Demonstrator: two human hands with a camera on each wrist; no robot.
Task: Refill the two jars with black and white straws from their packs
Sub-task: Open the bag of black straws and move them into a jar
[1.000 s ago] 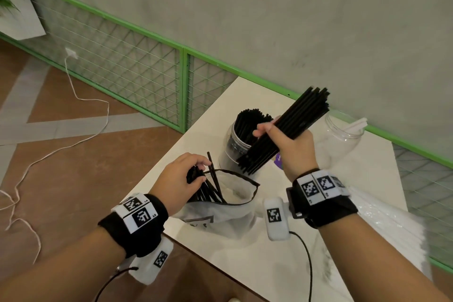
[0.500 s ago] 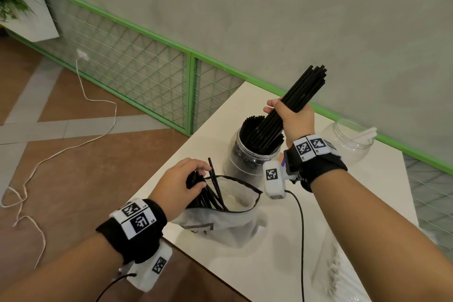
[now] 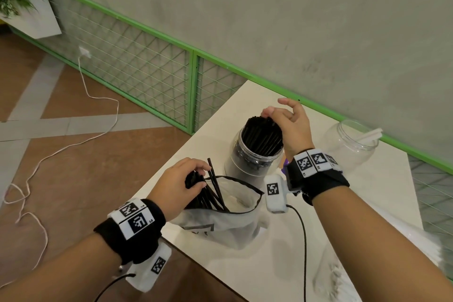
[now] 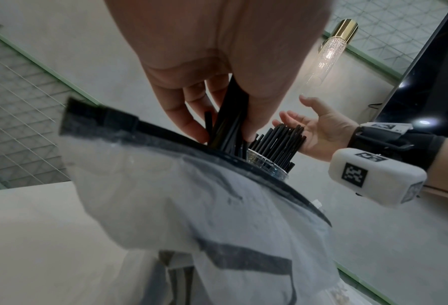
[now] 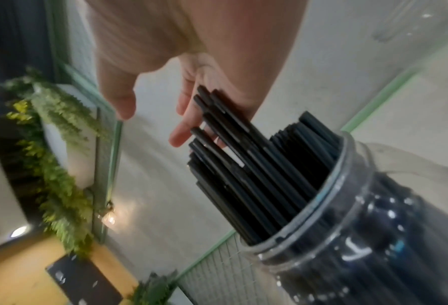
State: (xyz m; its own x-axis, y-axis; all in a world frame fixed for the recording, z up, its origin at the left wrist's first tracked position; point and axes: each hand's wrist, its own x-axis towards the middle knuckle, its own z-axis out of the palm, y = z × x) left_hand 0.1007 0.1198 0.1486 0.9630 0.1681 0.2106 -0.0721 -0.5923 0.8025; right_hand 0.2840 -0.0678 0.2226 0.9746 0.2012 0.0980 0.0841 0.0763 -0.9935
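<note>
L hand (image 3: 177, 182) reaching into the pack (image 3: 220, 218), fingers curled round a bunch of black straws (image 3: 210, 191) | jar (image 3: 252, 157) in the middle, stuffed w/ black straws; R hand (image 3: 290, 125) relaxed, fingers spread, just touching their tops | 2nd jar (image 3: 349, 147) on the right, one white straw (image 3: 369, 135) in it; all on the table (image 3: 245, 274)

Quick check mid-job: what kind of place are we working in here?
Probably a cafe or small eatery, though that is a guess. A white table holds a clear jar packed with black straws, beside a green-framed mesh partition and a hanging planter.
</note>
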